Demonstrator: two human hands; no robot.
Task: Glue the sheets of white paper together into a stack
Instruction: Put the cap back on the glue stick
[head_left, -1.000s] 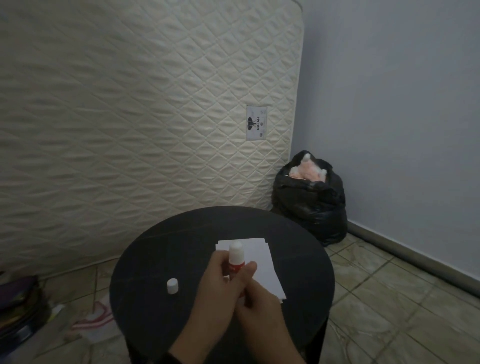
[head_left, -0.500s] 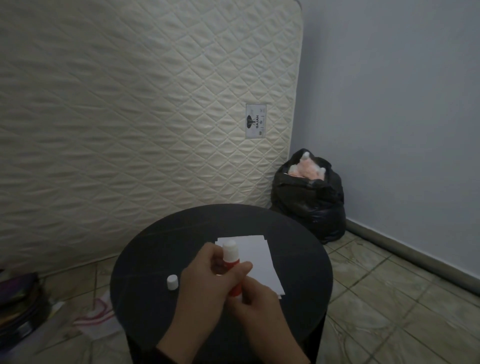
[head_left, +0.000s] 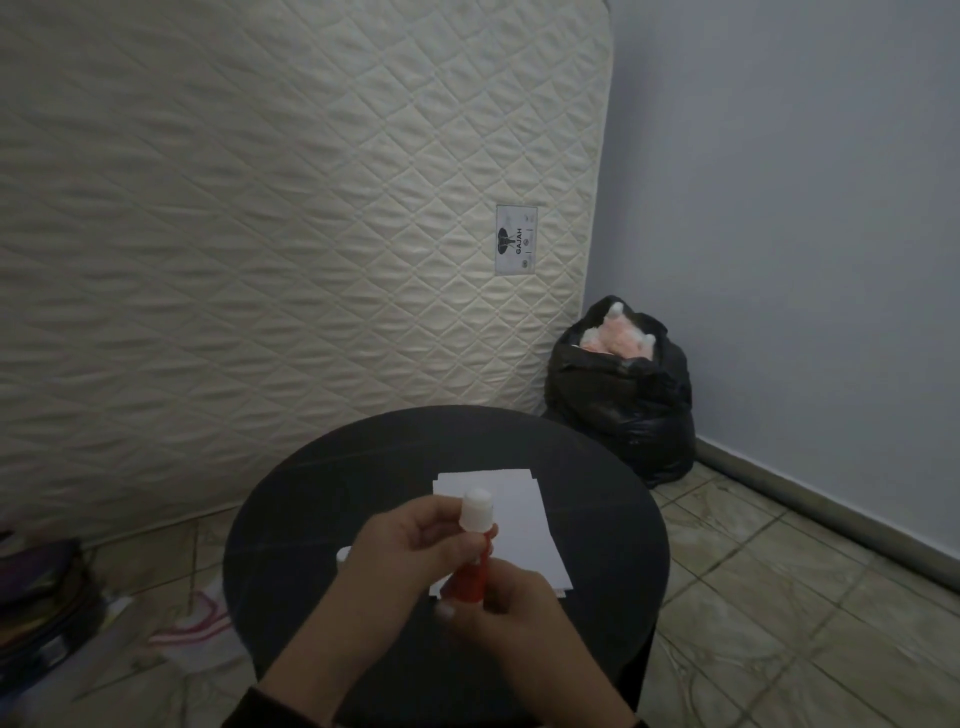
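An uncapped glue stick, red body with a white top, stands upright above the round black table. My left hand grips its upper part, thumb and fingers curled round it. My right hand holds the red base from below. Behind the hands, several white paper sheets lie loosely overlapped on the table. The white glue cap sits on the table, mostly hidden behind my left hand.
A quilted mattress leans upright against the wall behind the table. A full black rubbish bag stands in the corner at the right. Clutter and a bag lie on the tiled floor at the left.
Both hands have lifted the glue stick slightly higher and nearer the camera, showing more of its red body. My left hand now covers most of the cap on the table.
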